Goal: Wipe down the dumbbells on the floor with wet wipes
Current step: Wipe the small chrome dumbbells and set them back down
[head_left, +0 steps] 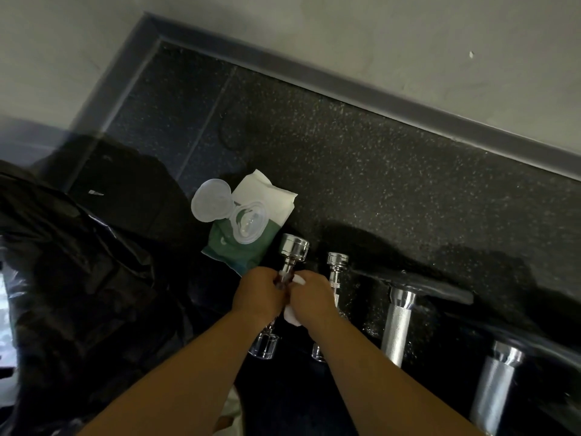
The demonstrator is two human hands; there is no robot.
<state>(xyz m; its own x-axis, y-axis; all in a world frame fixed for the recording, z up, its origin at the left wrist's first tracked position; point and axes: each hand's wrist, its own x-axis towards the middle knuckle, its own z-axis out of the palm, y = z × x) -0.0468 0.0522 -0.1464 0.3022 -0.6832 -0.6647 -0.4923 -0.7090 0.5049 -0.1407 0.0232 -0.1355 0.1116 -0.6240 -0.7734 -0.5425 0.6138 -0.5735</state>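
A small chrome dumbbell (294, 248) lies on the dark speckled floor, its far head showing above my hands. My left hand (259, 295) grips its handle. My right hand (314, 298) holds a white wet wipe (292, 316) wrapped against the same handle. A second small chrome dumbbell (337, 262) lies just to the right, partly hidden by my right hand. The green and white wet wipe pack (248, 228) lies behind the dumbbells with its clear lid flipped open.
Two larger chrome bars (397, 328) (496, 388) with black ends lie further right. A black plastic bag (78, 278) fills the left side. A grey skirting board (377, 102) and wall run along the back of the floor.
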